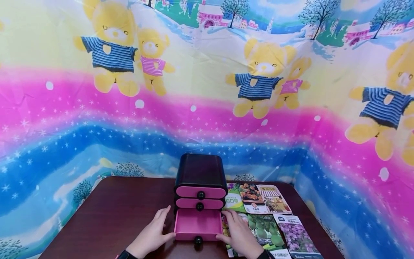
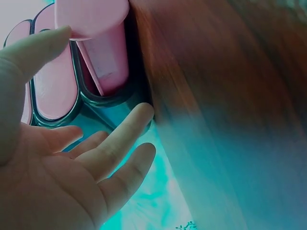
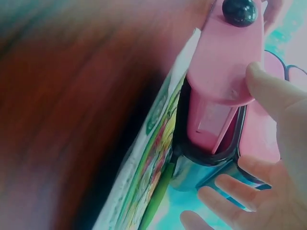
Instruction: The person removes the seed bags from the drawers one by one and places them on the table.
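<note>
A small black chest (image 1: 200,171) with three pink drawers stands on the dark wooden table. Its bottom drawer (image 1: 198,222) is pulled out toward me, with bare pink floor in sight and a round black knob (image 1: 198,240) on its front. My left hand (image 1: 152,232) is at the drawer's left side, thumb tip at the edge of the front panel (image 2: 93,19), other fingers spread beside the chest. On the opposite side, my right hand (image 1: 240,233) has its thumb against the front panel (image 3: 223,62). Its remaining fingers extend along the chest's right side, over the seed packets.
Several flower and vegetable packets lie right of the chest, among them a purple-flower one (image 1: 297,235) and a green one (image 1: 265,230). Bare table (image 1: 106,216) extends to the left. A teddy-bear patterned cloth (image 1: 200,118) hangs behind and around the table.
</note>
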Demonstrator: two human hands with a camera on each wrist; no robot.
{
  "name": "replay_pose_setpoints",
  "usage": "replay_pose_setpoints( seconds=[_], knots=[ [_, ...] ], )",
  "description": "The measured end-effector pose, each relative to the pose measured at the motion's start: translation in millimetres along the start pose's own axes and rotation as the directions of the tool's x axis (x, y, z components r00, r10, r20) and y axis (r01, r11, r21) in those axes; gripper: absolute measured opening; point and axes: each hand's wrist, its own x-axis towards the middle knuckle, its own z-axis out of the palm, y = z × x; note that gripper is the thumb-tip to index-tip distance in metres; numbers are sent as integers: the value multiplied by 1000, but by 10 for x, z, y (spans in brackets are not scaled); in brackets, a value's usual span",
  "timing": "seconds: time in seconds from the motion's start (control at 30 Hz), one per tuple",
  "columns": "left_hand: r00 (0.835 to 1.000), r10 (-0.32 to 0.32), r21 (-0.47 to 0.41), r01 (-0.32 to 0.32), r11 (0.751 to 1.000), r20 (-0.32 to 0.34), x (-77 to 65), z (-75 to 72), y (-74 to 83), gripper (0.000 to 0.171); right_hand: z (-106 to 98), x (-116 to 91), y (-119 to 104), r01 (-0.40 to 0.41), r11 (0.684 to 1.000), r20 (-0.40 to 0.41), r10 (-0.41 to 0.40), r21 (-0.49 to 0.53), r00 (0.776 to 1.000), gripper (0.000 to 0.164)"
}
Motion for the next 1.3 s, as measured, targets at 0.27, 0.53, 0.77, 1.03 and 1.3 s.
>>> replay_pose_setpoints(
  seconds=[0.27, 0.53, 0.77, 1.03, 1.3],
  knots=[
    [1000, -4, 40, 4, 999, -8, 59, -7, 32, 106, -27, 12, -23, 13, 999, -42, -15, -48, 999, 94],
    [1000, -5, 31, 6, 999, -15, 89, -63, 37, 105, -69, 37, -26, 31, 998, -58, -34, -58, 998, 96],
    [999, -27, 62, 29, 998, -32, 160, -88, 47, 106, -71, 91, -8, 23, 997, -77, -29, -73, 997, 95],
    [997, -63, 83, 65, 994, -38, 310, -76, 50, 100, -53, 188, 46, 5, 998, -90, -11, -63, 996, 90],
    [995, -81, 100, 86, 991, -54, 423, -76, -22, 96, -55, 339, 112, -76, 997, -8, 76, -12, 997, 103]
  ],
)
